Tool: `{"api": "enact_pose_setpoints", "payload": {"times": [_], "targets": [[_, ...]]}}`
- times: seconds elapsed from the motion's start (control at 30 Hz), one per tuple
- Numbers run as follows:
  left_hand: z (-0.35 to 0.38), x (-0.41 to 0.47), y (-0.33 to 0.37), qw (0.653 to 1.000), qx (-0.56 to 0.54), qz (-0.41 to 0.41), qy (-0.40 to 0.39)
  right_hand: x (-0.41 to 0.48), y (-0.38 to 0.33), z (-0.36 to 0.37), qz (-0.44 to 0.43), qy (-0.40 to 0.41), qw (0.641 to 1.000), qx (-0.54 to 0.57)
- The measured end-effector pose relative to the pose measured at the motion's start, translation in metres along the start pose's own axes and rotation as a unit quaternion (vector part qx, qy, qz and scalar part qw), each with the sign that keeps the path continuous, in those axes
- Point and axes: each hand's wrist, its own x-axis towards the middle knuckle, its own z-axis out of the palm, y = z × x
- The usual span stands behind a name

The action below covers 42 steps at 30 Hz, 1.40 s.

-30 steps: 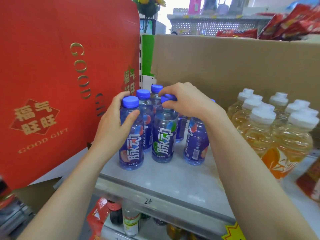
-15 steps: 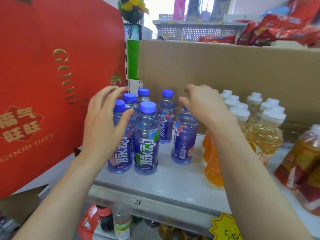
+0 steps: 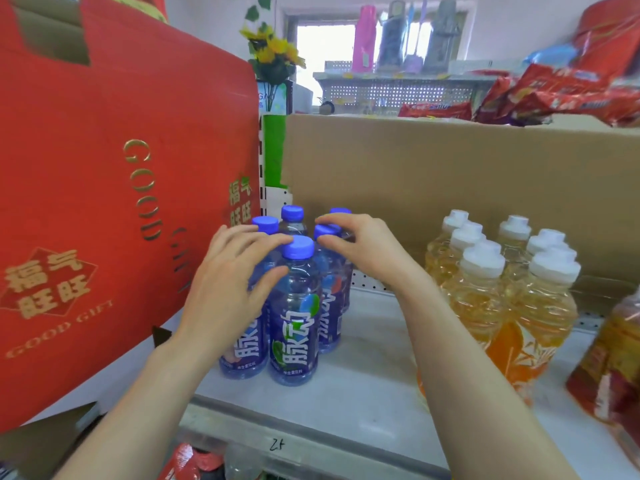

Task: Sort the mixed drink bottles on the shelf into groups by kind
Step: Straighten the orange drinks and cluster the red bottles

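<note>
Both hands are on the cluster now: the blue-capped bottles (image 3: 294,313) stand bunched at the left end of the shelf (image 3: 363,382), tight against the red gift box (image 3: 104,202), with the cardboard box (image 3: 450,174) behind them. The left hand (image 3: 225,292) lies flat along the near left side of the group, its grip released, fingers straight across the shoulders and thumb on the front bottle, and I read that as a fence that keeps the pack from toppling or spreading. The right hand (image 3: 367,247) comes over the top with its grip pinching the cap of a rear blue bottle (image 3: 330,306) between forefinger and thumb, probably to nudge it square with its fellows. Every blue bottle stands upright, long axis vertical, cap up, the front labels facing us. The yellow bottles (image 3: 485,306) with white caps stand in their own block to the right, clearly apart across a bare strip of shelf, so the two kinds look separated already. The remaining work looks like tidying
</note>
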Motion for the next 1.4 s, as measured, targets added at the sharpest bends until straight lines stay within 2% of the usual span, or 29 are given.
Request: {"api": "enact_pose_setpoints", "payload": {"times": [0.07, 0.17, 0.2, 0.27, 0.37, 0.67, 0.7, 0.77, 0.83, 0.87, 0.97, 1.03, 1.13, 1.27, 1.4], "targets": [[0.0, -0.001, 0.0, 1.0, -0.006, 0.004, 0.0, 0.006, 0.0, -0.001, 0.005, 0.015, 1.0, 0.02], [0.002, -0.001, -0.001, 1.0, -0.008, 0.009, 0.0, 0.032, 0.002, -0.003, 0.044, 0.133, 0.99, 0.014], [0.002, -0.001, -0.001, 1.0, -0.01, 0.009, 0.001, 0.044, 0.004, -0.004, 0.077, 0.149, 0.986, 0.0], [0.003, -0.002, -0.001, 1.0, -0.02, 0.009, 0.004, 0.063, 0.01, -0.001, 0.15, 0.095, 0.984, -0.015], [0.003, -0.004, -0.003, 1.0, -0.025, 0.018, 0.003, 0.083, 0.022, 0.006, 0.198, 0.0, 0.979, 0.056], [0.006, -0.005, -0.005, 0.999, -0.037, 0.035, 0.015, 0.07, 0.015, 0.006, 0.155, -0.05, 0.979, 0.124], [0.007, -0.006, -0.005, 0.998, -0.039, 0.037, 0.018, 0.066, 0.012, 0.006, 0.152, -0.032, 0.981, 0.114], [0.008, -0.01, -0.005, 0.998, -0.047, 0.028, 0.029, 0.051, 0.004, 0.008, 0.128, 0.063, 0.987, 0.074], [0.011, -0.02, -0.006, 0.996, -0.076, -0.018, 0.035, 0.024, -0.003, 0.014, 0.079, 0.164, 0.98, 0.083], [0.014, -0.027, -0.007, 0.993, -0.1, -0.052, 0.033, 0.009, -0.006, 0.018, 0.061, 0.174, 0.978, 0.094], [0.023, -0.041, -0.005, 0.981, -0.147, -0.123, 0.011, -0.021, -0.008, 0.036, 0.048, 0.126, 0.989, 0.063], [0.027, -0.045, -0.004, 0.981, -0.147, -0.127, 0.006, -0.022, -0.001, 0.042, 0.031, 0.136, 0.989, 0.041], [0.027, -0.044, -0.004, 0.979, -0.157, -0.129, 0.007, -0.017, 0.001, 0.043, 0.017, 0.126, 0.99, 0.063], [0.026, -0.044, -0.004, 0.979, -0.16, -0.125, 0.003, -0.017, -0.009, 0.053, 0.01, 0.167, 0.98, 0.106], [0.024, -0.047, -0.008, 0.978, -0.166, -0.124, -0.014, -0.019, -0.009, 0.045, 0.033, 0.157, 0.98, 0.114]]}}
